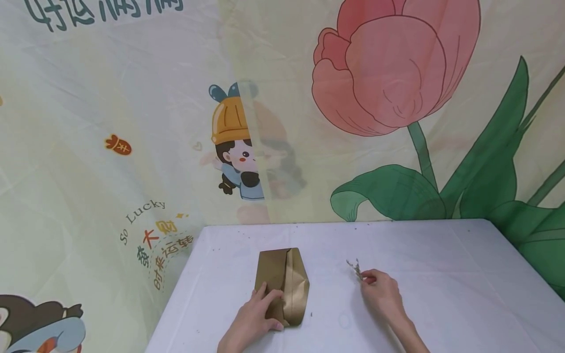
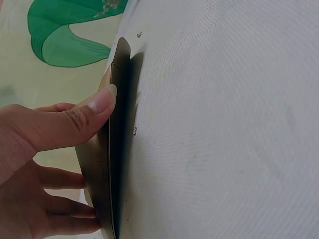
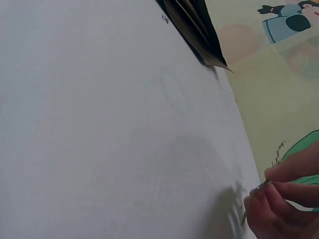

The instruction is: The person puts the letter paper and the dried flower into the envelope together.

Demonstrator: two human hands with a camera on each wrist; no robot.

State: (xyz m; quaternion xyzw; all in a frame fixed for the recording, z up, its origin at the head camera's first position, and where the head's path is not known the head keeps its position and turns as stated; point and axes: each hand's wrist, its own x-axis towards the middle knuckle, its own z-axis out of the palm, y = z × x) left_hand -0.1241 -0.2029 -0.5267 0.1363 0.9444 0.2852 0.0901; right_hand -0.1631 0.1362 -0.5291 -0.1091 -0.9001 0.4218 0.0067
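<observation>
A gold envelope (image 1: 295, 289) lies on the white table with its pointed flap side toward the right. My left hand (image 1: 253, 316) holds it at the near end, fingers spread over its face and thumb at the near edge. In the left wrist view the thumb (image 2: 102, 99) presses on the rim of the envelope (image 2: 117, 149), whose edge stands a little off the cloth. To the right, my right hand (image 1: 381, 291) pinches a small dried flower sprig (image 1: 355, 268) between thumb and fingertips, above the table. The sprig's thin stem (image 3: 243, 218) pokes out below the fingers in the right wrist view.
White cloth covers the table (image 1: 463, 274), with small dark crumbs scattered on it. One larger crumb (image 1: 311, 314) lies just right of the envelope. Behind the table hangs a printed backdrop (image 1: 282, 122) with a big pink tulip and cartoon figures.
</observation>
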